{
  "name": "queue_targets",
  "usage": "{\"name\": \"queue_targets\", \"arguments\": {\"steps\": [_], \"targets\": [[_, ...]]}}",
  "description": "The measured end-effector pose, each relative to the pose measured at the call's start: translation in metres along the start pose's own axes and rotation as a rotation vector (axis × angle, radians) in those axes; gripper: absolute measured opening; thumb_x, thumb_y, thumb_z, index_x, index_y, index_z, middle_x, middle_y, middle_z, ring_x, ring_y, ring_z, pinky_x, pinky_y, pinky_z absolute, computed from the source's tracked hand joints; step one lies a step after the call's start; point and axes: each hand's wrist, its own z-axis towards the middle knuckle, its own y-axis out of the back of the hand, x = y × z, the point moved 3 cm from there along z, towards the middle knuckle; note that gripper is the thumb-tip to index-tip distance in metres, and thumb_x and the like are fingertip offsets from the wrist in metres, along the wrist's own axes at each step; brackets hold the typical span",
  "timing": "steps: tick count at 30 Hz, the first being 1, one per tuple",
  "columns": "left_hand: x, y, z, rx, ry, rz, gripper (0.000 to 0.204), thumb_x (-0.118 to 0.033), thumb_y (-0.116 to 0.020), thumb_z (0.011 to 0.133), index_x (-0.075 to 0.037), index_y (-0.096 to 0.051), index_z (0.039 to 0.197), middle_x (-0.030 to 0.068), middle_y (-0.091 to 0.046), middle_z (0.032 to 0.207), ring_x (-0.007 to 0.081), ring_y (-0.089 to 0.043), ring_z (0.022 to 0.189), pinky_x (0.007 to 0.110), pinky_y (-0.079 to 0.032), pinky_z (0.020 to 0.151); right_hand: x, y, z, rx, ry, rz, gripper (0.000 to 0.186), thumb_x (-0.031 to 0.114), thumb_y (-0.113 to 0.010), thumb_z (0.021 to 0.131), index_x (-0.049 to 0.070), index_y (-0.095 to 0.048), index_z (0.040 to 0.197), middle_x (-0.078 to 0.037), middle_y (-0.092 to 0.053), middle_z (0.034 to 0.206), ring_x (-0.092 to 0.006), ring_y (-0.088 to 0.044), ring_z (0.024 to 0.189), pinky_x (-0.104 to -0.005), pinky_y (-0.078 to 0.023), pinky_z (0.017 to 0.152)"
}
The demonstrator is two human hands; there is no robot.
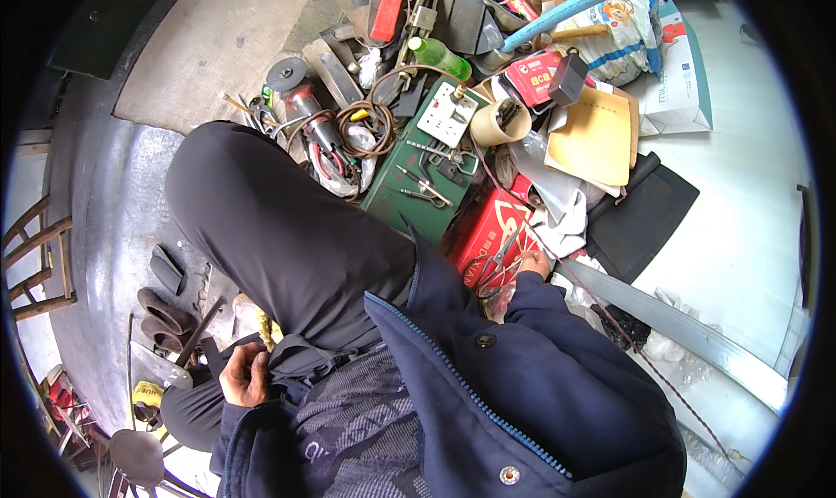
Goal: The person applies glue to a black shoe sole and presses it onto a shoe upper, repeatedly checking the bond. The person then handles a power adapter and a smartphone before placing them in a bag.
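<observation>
At the lower left, my left hand [245, 376] is closed with bent fingers beside my leg, and a flat black strip [213, 359] sticks out from it. My right hand [533, 264] is at the right, over the edge of a red box [489, 228]. Its fingers are curled, and what they hold, if anything, is too small to tell. Next to those fingers lie metal scissors [498, 259] with dark looped handles, blades apart, on the red box. Ahead, a green toolbox [396, 198] carries a white power strip [447, 115] and several small metal tools.
An angle grinder [315, 119] with a coiled cable lies left of the toolbox. Beyond are a green bottle [440, 58], a cardboard tube [501, 122] and yellow envelopes [592, 137]. A metal bar [679, 324] stretches off to the right. Dark shoes [165, 315] stand at left.
</observation>
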Motion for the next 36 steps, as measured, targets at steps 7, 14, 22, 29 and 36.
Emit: {"name": "queue_targets", "arguments": {"steps": [7,14,22,29,36], "targets": [[0.004,0.001,0.004,0.044,0.03,0.028,0.014,-0.008,-0.062,0.096,0.003,-0.063,0.105,0.0002,-0.062,0.082,0.0052,-0.052,0.073,0.02,-0.044,0.068,0.005,0.008,0.001,0.105,0.02,-0.016,0.009,0.009,-0.064,0.092,0.002,-0.06,0.093,-0.01,-0.07,0.074,-0.018,-0.064,0.054,-0.0328,-0.053,0.049],[0.018,-0.001,0.004,0.045,0.09,-0.091,0.013,-0.007,-0.062,0.097,0.003,-0.063,0.104,0.0013,-0.064,0.086,0.007,-0.055,0.08,0.021,-0.044,0.076,0.0,0.025,-0.006,0.37,-0.202,0.04,0.02,0.02,-0.064,0.094,0.0,-0.067,0.095,-0.009,-0.07,0.078,-0.0187,-0.066,0.061,-0.0305,-0.052,0.055],[0.036,0.005,0.009,0.113,0.162,-0.102,0.017,-0.012,-0.062,0.098,0.004,-0.064,0.104,0.0028,-0.066,0.09,0.009,-0.058,0.084,0.023,-0.045,0.079,-0.005,0.028,-0.031,0.479,-0.255,0.105,0.027,0.024,-0.059,0.098,-0.002,-0.063,0.106,-0.011,-0.071,0.088,-0.0242,-0.07,0.086,-0.0334,-0.05,0.069],[0.029,0.007,0.01,0.108,0.196,-0.043,0.016,-0.011,-0.061,0.098,0.004,-0.064,0.104,0.0019,-0.065,0.088,0.0085,-0.057,0.082,0.022,-0.045,0.078,0.008,0.041,-0.019,0.633,-0.156,-0.167,0.056,0.046,-0.054,0.1,-0.008,-0.064,0.112,-0.019,-0.07,0.105,-0.0281,-0.069,0.095,-0.0368,-0.054,0.087],[0.027,0.001,0.008,0.084,0.148,-0.114,0.021,-0.018,-0.062,0.099,0.002,-0.063,0.105,-0.0023,-0.059,0.082,0.0062,-0.05,0.074,0.02,-0.038,0.07,0.04,0.045,-0.058,0.634,0.228,-1.38,0.079,0.058,-0.072,0.078,0.003,-0.054,0.133,-0.027,-0.053,0.134,-0.042,-0.057,0.121,-0.0465,-0.046,0.103]]}}
